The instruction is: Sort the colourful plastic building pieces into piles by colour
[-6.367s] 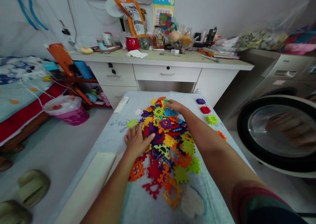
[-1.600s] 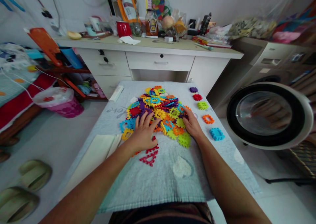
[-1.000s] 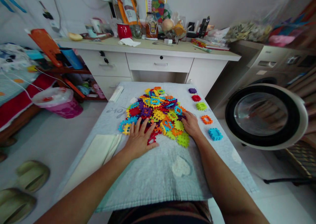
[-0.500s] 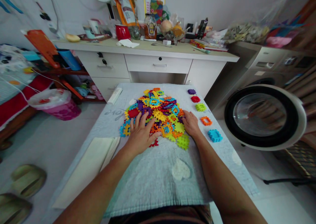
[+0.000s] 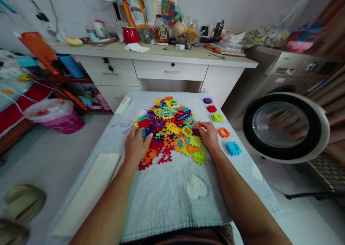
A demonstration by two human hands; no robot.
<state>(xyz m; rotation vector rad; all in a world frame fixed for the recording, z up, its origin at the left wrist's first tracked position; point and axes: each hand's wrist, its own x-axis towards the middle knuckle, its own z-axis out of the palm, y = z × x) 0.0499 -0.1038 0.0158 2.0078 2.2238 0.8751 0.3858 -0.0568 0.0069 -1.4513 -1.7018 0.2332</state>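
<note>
A heap of plastic interlocking tiles point(image 5: 172, 127) in red, orange, yellow, green, blue and purple lies on the cloth-covered table point(image 5: 167, 194). My left hand point(image 5: 134, 145) rests at the heap's left edge, thumb apart from the fingers, touching the tiles there. Near its thumb lie orange and red tiles point(image 5: 151, 154). On the opposite side, my right hand point(image 5: 209, 136) touches the heap's right edge, index finger and thumb apart beside an orange tile; its other fingers are partly hidden. Neither hand visibly lifts a tile.
Along the table's right side runs a column of separate pieces: purple point(image 5: 207, 100), red point(image 5: 211, 108), green point(image 5: 217, 117), orange point(image 5: 224, 132) and blue point(image 5: 233, 148). A folded pale cloth point(image 5: 88, 191) lies at left, a white box point(image 5: 123, 106) farther back. An open washing machine door point(image 5: 325, 130) stands at right.
My left hand has moved left from the heap's front to its left edge, and the red and orange tiles at the front left have spread toward me. The right hand stays at its edge.
</note>
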